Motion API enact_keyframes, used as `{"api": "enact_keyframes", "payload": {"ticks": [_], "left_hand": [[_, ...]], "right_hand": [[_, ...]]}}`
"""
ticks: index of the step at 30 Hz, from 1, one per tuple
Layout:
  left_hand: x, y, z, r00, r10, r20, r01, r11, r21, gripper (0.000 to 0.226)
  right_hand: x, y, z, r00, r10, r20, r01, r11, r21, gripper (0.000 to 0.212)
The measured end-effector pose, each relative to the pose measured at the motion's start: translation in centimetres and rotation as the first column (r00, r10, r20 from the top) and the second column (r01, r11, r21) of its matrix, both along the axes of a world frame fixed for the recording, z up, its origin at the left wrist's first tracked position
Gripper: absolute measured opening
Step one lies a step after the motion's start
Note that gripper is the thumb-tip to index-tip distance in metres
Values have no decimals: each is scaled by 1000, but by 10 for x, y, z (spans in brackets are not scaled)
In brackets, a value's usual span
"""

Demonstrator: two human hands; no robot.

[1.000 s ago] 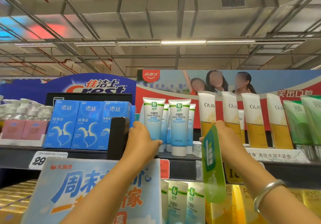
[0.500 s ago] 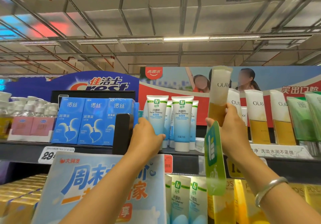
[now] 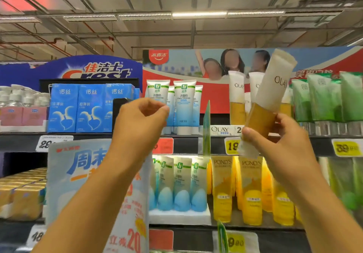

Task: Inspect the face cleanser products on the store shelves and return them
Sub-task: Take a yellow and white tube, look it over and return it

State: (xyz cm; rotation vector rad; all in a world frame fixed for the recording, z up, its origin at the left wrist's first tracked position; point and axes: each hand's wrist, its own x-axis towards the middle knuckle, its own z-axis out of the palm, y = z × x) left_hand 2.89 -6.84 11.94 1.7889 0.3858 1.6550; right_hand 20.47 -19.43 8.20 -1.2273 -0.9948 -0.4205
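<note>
I have the Olay tube (image 3: 272, 95) out of its row and up in front of me at the right of the frame, tilted so its crimped end leans toward the upper right and its white cap points down toward my palm. My right hand (image 3: 279, 144) grips it low down, thumb across the amber part and fingers curled behind, so the label faces me. My left hand (image 3: 140, 121) hangs in mid-frame in front of the blue face cleaner tubes (image 3: 183, 105), fingers curled loosely in toward the thumb and, as far as I can see, holding nothing; whether a fingertip brushes the nearest blue tube I cannot tell. I judge this to be the inspection step for the Olay product: it is clear of the shelf, not yet returned. Next I would expect to read the tube, perhaps steadying it with the free left hand, then stand it cap-down in the gap among the other Olay tubes (image 3: 236, 97) above the shelf edge (image 3: 186, 144), taking care not to topple its neighbours.
</note>
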Motion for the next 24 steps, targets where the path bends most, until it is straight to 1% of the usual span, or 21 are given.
{"api": "enact_keyframes", "payload": {"ticks": [3,5,7,8,11,13,15,17,18,20,22,24], "left_hand": [[-7,-27,-20,997,-79,6,79,996,-32,15],[-8,-41,-40,996,-86,-6,85,996,-39,15],[-7,-53,-63,995,-101,-16,100,992,-76,17],[-5,-59,-75,992,-121,-26,117,987,-108,19],[1,-72,-112,978,-193,-76,171,957,-235,17],[2,-80,-136,960,-269,-83,226,913,-339,15],[-1,-88,-158,922,-383,-49,324,835,-444,11],[-8,-96,-177,866,-499,-12,419,739,-528,8],[-13,-99,-186,827,-562,21,474,676,-564,19],[-24,-103,-203,740,-652,165,586,505,-633,38],[-39,-104,-215,677,-670,304,658,368,-657,41],[-57,-103,-227,661,-637,396,679,283,-678,39]], "right_hand": [[-9,-15,-33,989,101,-107,-104,994,-26,30],[-17,-19,-54,969,172,-179,-183,982,-44,37],[-23,-22,-73,952,196,-235,-219,973,-77,47],[-27,-23,-82,944,200,-261,-229,969,-87,48],[-41,-28,-103,915,231,-330,-273,958,-87,41],[-53,-33,-114,883,270,-384,-323,943,-82,40],[-67,-39,-123,853,299,-429,-366,927,-82,43],[-84,-44,-130,826,311,-471,-390,918,-78,52],[-92,-45,-135,819,307,-484,-393,916,-83,55],[-108,-45,-145,812,293,-505,-394,913,-103,51],[-124,-45,-155,793,291,-535,-412,903,-119,48],[-141,-44,-164,770,303,-562,-452,880,-146,53]]}}
